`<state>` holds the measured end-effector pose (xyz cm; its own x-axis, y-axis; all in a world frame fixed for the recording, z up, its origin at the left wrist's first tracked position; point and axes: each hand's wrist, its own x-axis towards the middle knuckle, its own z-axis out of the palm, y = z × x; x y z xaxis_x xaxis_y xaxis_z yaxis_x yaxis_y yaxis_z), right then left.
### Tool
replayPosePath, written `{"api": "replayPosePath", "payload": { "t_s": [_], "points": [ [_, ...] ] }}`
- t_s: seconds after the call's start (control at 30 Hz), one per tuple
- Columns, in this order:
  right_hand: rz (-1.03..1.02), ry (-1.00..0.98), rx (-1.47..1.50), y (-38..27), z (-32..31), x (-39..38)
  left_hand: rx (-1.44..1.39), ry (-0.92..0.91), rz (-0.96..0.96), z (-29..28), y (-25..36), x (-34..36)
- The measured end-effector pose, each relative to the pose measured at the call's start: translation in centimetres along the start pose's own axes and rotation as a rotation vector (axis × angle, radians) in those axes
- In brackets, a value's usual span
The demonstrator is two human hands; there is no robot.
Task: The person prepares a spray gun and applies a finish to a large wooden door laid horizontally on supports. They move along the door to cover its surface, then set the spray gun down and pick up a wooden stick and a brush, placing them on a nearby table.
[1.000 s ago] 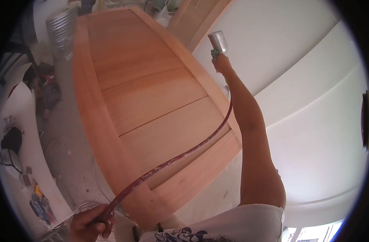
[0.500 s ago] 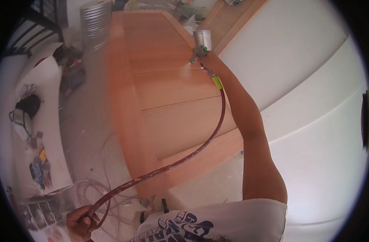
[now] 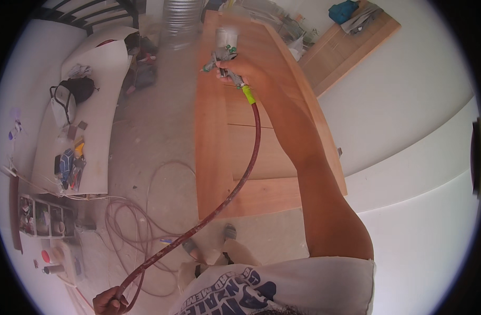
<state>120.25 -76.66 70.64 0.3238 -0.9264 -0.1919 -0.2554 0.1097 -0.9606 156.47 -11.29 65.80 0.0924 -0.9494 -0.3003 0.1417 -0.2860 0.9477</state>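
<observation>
My right hand is wrapped round a spray gun with a light metal cup on top. The gun hovers over the far left part of a wooden door panel, its nozzle pointing left. From its yellow-green fitting a dark red, paint-flecked hose curves down across the panel to the lower left. There my left hand grips the hose, its fingers closed round it. Some haze blurs the area about the cup.
Coils of hose lie on the floor left of my feet. A white-topped bench along the left carries a bag and tools. Another wooden panel leans at the far right, and a silver duct stands at the back.
The spray gun has swept left across the panel to its left edge, my right arm following. The view has shifted left. A spray plume at the nozzle earlier is not distinct now.
</observation>
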Motion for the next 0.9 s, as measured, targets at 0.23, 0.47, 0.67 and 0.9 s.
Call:
{"api": "replayPosePath", "payload": {
  "t_s": [0.23,0.47,0.67,0.9],
  "points": [
    [0.019,0.136,-0.185,2.5,-8.0,-3.7,-0.039,-0.074,0.035,2.6,-0.3,0.5],
    [-0.035,0.376,-0.318,6.4,-24.1,-12.6,-0.306,-0.271,-0.15,13.5,-4.8,5.5],
    [0.029,0.619,-0.483,11.0,-38.0,-18.8,-0.308,-0.454,-0.238,24.0,-4.4,9.2],
    [0.211,0.843,-0.687,15.1,-48.8,-24.9,-0.17,-0.456,-0.264,32.3,-3.5,10.3]
  ]
}}
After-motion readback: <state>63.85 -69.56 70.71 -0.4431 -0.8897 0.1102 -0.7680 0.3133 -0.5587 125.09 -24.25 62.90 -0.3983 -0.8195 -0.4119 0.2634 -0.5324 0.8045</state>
